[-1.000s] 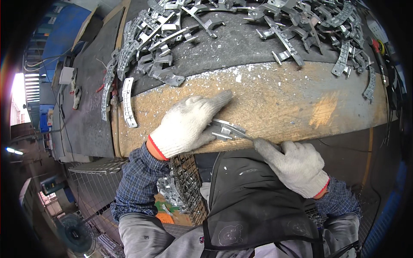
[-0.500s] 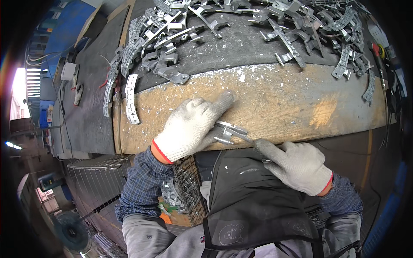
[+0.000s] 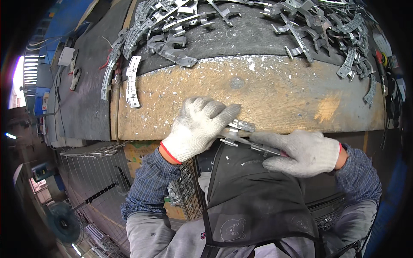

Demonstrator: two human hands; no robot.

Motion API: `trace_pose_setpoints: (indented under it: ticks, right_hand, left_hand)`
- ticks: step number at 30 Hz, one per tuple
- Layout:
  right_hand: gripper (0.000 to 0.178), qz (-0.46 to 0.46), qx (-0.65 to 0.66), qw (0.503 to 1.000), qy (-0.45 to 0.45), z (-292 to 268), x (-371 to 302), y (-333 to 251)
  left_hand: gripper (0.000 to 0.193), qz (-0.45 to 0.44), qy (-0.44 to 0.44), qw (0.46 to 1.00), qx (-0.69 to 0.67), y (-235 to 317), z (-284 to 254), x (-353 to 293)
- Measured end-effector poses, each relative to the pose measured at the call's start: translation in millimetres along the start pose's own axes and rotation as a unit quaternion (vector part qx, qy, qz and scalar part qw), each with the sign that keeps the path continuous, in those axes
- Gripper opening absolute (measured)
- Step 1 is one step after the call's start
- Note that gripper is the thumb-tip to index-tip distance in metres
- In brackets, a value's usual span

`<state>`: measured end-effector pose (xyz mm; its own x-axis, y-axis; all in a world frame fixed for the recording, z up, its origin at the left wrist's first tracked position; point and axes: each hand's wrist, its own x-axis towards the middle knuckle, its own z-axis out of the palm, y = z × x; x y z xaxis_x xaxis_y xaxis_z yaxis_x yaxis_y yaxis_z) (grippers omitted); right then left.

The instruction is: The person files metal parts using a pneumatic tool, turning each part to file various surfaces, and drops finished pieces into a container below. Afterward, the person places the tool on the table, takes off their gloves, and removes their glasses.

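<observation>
My left hand (image 3: 198,124), in a white knit glove with a red cuff edge, is closed on a grey cast metal bracket (image 3: 234,135) at the bench's near edge. The bracket's short prongs stick out past the thumb; the rest lies under the glove. My right hand (image 3: 306,155), gloved alike, is closed around a slim metal tool (image 3: 267,149) with a bit of red showing beside the fingers. The tool's forward end meets the bracket, and its exact kind is hard to make out. My right fingertips are close to the bracket as well.
Cast brackets are heaped on the dark mat (image 3: 241,38) at the back. One curved ribbed piece (image 3: 133,81) lies alone on the wooden board (image 3: 275,99), which is strewn with metal flakes. Wire baskets (image 3: 97,165) stand below at the left, near a fan (image 3: 66,221).
My left hand has drawn nearer the board's edge, tilting the bracket. The right hand has moved right and slightly up, bringing the slim tool against the bracket. The view has shifted a little.
</observation>
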<state>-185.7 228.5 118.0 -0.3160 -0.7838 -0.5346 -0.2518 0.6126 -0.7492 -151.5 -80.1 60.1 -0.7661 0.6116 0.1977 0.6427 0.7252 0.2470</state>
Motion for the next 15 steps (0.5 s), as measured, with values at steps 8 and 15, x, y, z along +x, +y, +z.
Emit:
trace_pose_setpoints:
  ticks: [8, 15]
  right_hand:
    - [0.080, -0.054, 0.083, 0.989, -0.110, 5, -5, 11]
    - [0.080, 0.038, 0.221, 0.974, 0.017, 37, 6, 46]
  left_hand:
    - [0.055, 0.002, -0.006, 1.000, 0.016, 0, 1, 0]
    - [0.066, 0.002, 0.000, 1.000, -0.007, -2, 4, -1]
